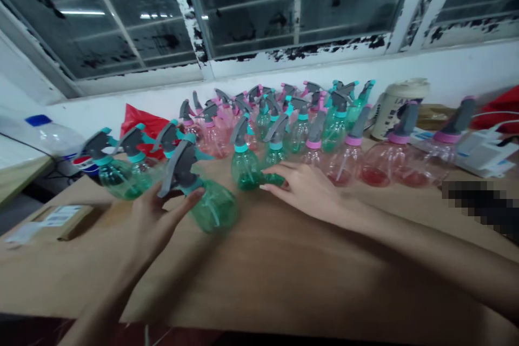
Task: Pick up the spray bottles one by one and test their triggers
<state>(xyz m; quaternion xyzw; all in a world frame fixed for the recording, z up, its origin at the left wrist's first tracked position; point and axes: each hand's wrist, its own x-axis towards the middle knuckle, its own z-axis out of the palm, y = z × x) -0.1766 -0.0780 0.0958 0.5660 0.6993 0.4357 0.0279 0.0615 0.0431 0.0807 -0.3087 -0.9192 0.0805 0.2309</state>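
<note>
My left hand (156, 216) grips a green spray bottle (217, 208) around its teal collar, under the grey trigger head. The bottle is tilted, its base toward the right and seemingly off the table. My right hand (302, 186) is beside another green spray bottle (275, 157), thumb and fingers apart in front of its lower part; whether they touch it I cannot tell. Just left of that stands a similar green spray bottle (245, 167). Pink-collared spray bottles (377, 165) stand in a row to the right, partly behind my right hand.
Many pink and green spray bottles (300, 130) crowd the back by the wall. More green ones (117, 175) stand at left, near a red bag (141, 121) and a flat brown packet (68, 221). A beige canister (399, 105) and a white power strip (486, 151) are at right.
</note>
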